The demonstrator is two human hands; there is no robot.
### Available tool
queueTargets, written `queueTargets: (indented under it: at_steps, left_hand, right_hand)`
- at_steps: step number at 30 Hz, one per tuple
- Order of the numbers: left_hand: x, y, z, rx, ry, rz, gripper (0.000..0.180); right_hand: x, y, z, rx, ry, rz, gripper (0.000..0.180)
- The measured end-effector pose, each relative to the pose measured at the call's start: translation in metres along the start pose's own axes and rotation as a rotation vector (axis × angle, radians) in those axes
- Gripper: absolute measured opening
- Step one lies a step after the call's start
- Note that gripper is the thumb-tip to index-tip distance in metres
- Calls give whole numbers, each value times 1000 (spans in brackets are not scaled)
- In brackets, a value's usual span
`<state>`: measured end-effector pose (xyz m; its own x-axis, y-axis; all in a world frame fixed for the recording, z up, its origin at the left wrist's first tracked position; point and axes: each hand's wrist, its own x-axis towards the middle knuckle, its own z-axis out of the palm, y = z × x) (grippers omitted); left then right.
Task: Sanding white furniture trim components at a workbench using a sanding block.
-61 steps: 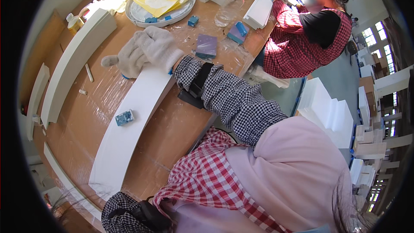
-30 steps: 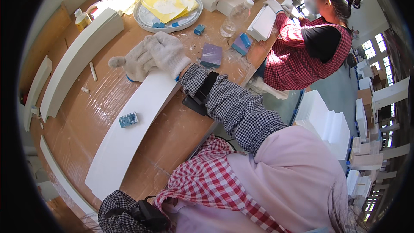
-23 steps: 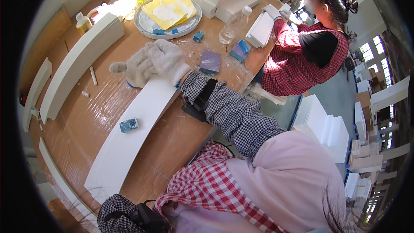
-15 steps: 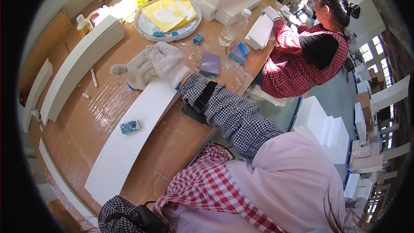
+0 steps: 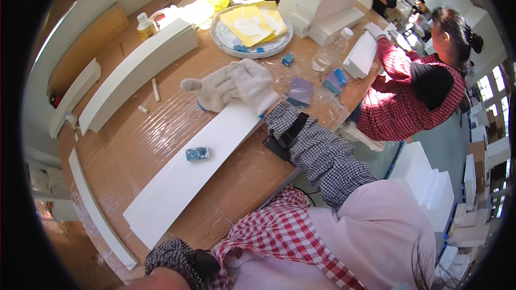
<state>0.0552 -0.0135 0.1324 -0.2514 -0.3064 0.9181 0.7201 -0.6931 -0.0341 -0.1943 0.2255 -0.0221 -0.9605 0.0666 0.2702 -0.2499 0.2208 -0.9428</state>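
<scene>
a blue block rests on a long white board on a brown counter, down and to the left of the gloved right hand. the board's long axis climbs from lower left to upper right, its far end running under the glove; the block lies nearly crosswise in the picture, at a slant to the board, with a bare stretch of board between it and the fingers. those fingers look bent and bunched; whether they are clamped on what seems a second glove cannot be told. the right hand appears nearer the block than the left hand, which shows only as bare skin at the lower edge, its fingers out of sight. nothing appears to stand between glove and block. around them, a curved white stack and a white rod lie to the left, a thin white strip lower down. a purple block sits right of the glove; beyond are a round tray and a clear bottle. a co-worker handles white pieces at upper right.
</scene>
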Motion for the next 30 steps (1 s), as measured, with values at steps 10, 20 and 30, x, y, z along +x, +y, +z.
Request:
queueTargets:
  at_steps: [10, 20, 30]
  left_hand:
    - [-45, -19, -59, 396, 932, -490, 67]
    - [-53, -9, -56, 397, 910, -520, 52]
    - [-55, 3, -62, 667, 938, -799, 73]
  right_hand:
    - [0, -16, -4, 429, -79, 163, 28]
    - [-1, 12, -6, 32, -59, -304, 31]
    - [-3, -13, -8, 438, -86, 204, 30]
